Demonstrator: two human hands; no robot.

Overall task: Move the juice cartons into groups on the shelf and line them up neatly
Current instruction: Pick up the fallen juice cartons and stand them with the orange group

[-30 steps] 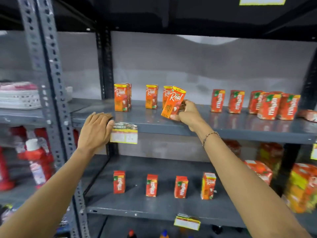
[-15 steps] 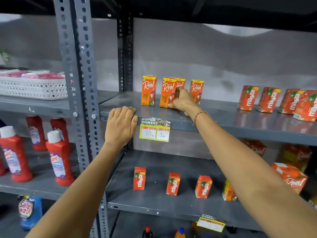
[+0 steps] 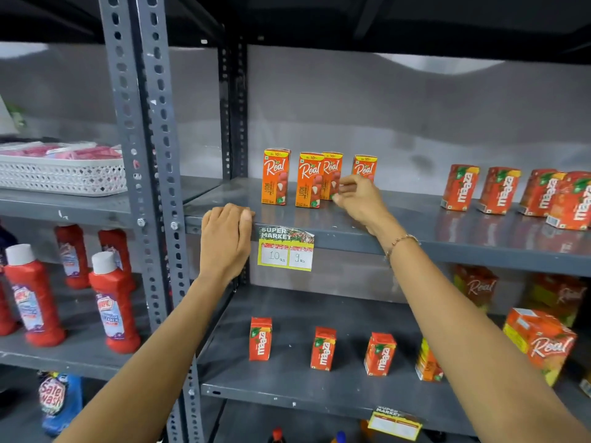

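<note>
Several orange Real cartons stand upright at the left of the upper shelf: one, a second overlapping a third set just behind it, and a fourth partly behind my fingers. My right hand pinches the lower right edge of the third carton with its fingertips. My left hand grips the shelf's front edge, left of the price tag. Red Maaza cartons stand loosely grouped at the right.
The lower shelf holds three spaced Maaza cartons, an orange carton partly behind my right arm, and a larger Real pack. A grey upright post separates a bay with red bottles and a white basket.
My right hand carried a tilted Real carton leftward, set it upright among the others, and has drawn back to its right edge. The view shifted left and closer. My left hand stayed on the shelf edge.
</note>
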